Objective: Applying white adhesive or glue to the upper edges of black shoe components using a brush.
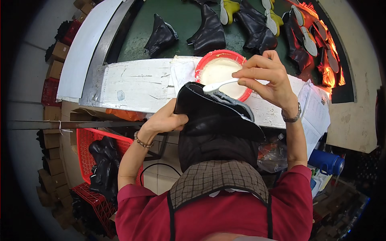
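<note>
My left hand [169, 117] is closed on the edge of a black leather boot upper [213, 116], which hangs tilted above my lap with its pale-lined edge facing up. Between the thumb and fingers of my right hand [267, 78] is a white toothbrush [220, 84]. Its head lies at the open edge of the boot upper; whether the bristles touch the lining I cannot tell. Just behind, a red-rimmed tub [200, 67] holds creamy white paste [219, 71], and my right hand partly covers its right side.
A white-covered ledge [136, 86] runs across in front of me. Beyond it, more black boot uppers [207, 32] and yellow-green shoe lasts [228, 10] rest on a green belt [134, 44], some under orange light. A red basket [86, 148] with black uppers stands left; a blue flask [325, 162] lies right.
</note>
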`<state>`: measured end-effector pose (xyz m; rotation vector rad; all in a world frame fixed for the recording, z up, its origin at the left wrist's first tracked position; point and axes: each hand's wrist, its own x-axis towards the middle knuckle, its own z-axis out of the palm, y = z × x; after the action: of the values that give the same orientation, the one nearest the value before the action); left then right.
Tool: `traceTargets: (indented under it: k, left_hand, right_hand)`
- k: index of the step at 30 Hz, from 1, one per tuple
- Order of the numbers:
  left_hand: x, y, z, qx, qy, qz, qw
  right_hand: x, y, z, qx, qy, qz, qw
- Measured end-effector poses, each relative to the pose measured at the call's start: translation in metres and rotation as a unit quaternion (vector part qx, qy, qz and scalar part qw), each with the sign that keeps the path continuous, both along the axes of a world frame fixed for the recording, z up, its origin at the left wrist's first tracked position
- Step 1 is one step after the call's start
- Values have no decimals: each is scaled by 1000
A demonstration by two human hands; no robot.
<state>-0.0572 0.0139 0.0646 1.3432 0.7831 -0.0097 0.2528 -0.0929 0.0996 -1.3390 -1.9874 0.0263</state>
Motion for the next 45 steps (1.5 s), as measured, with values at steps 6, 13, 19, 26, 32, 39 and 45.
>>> traceTargets:
  k: [6,13,19,26,32,39,45]
  left_hand:
    - [3,2,-11,-13,13,-16,1000]
    - [-14,56,-27,-127,-172,217,952]
    - [40,194,-18,-238,-268,302,883]
    - [112,379,-63,-178,-302,406,844]
    - [191,480,-109,-112,-345,484,796]
    - [197,397,-77,442,-85,387,805]
    - [117,244,-112,599,298,136,730]
  right_hand:
    - [-9,29,-5,1,7,35,999]
    - [52,33,-82,-24,295,-145,944]
    - [95,-31,-218,-113,388,-356,843]
    - [75,-22,-204,-99,470,-376,792]
    - [71,-20,-200,-97,494,-370,781]
    - [69,-25,-202,-117,479,-363,791]
    - [69,-20,-204,-99,472,-335,810]
